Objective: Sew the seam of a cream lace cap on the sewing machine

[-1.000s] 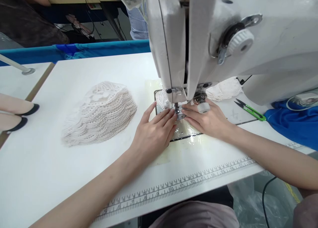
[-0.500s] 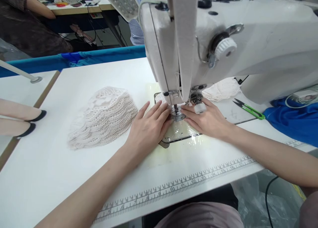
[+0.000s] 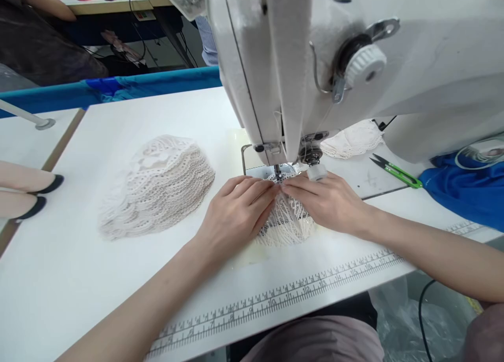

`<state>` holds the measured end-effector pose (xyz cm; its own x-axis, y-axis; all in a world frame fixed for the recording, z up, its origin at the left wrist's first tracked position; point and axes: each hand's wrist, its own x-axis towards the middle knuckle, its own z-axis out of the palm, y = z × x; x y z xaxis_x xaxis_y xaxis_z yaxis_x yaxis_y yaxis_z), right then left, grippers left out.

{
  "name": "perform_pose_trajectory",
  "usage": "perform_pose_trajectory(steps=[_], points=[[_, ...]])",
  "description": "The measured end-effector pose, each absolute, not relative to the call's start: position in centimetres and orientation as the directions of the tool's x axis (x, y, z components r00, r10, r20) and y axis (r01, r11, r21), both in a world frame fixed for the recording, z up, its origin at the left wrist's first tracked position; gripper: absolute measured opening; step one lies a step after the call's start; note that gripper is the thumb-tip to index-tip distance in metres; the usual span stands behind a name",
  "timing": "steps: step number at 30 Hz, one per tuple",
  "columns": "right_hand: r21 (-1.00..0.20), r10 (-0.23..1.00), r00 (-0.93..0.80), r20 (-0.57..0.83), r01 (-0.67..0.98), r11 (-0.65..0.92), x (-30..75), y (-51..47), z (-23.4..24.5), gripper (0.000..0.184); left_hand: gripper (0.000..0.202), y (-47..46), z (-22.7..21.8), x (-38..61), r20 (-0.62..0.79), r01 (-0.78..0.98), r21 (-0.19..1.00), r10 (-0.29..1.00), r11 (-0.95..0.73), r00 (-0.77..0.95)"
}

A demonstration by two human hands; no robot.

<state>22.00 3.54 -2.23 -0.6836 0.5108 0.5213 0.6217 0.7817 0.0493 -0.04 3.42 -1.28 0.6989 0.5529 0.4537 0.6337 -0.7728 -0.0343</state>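
A white sewing machine [image 3: 354,68] stands over the white table [image 3: 98,288]. A small white lace piece [image 3: 286,223] lies under its needle and spreads toward me. My left hand [image 3: 236,212] rests flat on the lace's left side, fingers stretched toward the presser foot [image 3: 279,174]. My right hand [image 3: 326,199] lies flat on the lace's right side, its fingertips meeting the left ones just in front of the needle. A stack of the same lace pieces [image 3: 157,183] sits to the left of my left hand.
Green thread snips [image 3: 396,172] lie right of the machine, by more lace [image 3: 352,140] and blue fabric [image 3: 464,191]. A printed ruler [image 3: 283,293] runs along the table's near edge. Another person's arms with dark sleeves [image 3: 23,191] show at far left.
The lace piece has come out from under the machine toward me and now covers the needle plate. Both hands pulled back slightly toward me with it.
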Motion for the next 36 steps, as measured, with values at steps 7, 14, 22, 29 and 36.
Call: perform_pose_trajectory(steps=[7,14,22,29,36], points=[[0.054,0.584,-0.685,0.436,0.668,0.742,22.19,3.92,-2.52,0.032,0.027,2.77,-1.13,0.34,0.424,0.635,-0.146,0.532,-0.759,0.733],[0.103,0.591,-0.690,0.417,0.682,0.724,22.11,4.19,-2.34,0.028,0.026,2.95,-1.16,0.37,0.417,0.644,-0.159,0.541,-0.748,0.731],[0.159,0.592,-0.702,0.395,0.687,0.709,22.17,4.16,-2.29,0.026,0.029,2.99,-1.23,0.22,0.411,0.634,-0.153,0.535,-0.758,0.738],[0.172,0.614,-0.697,0.371,0.701,0.692,22.04,3.99,-2.16,0.026,0.028,3.04,-1.32,0.36,0.431,0.645,-0.156,0.536,-0.748,0.726],[0.161,0.581,-0.705,0.405,0.681,0.714,22.19,3.93,-2.19,0.025,0.032,2.80,-1.32,0.33,0.446,0.647,-0.162,0.530,-0.745,0.721]])
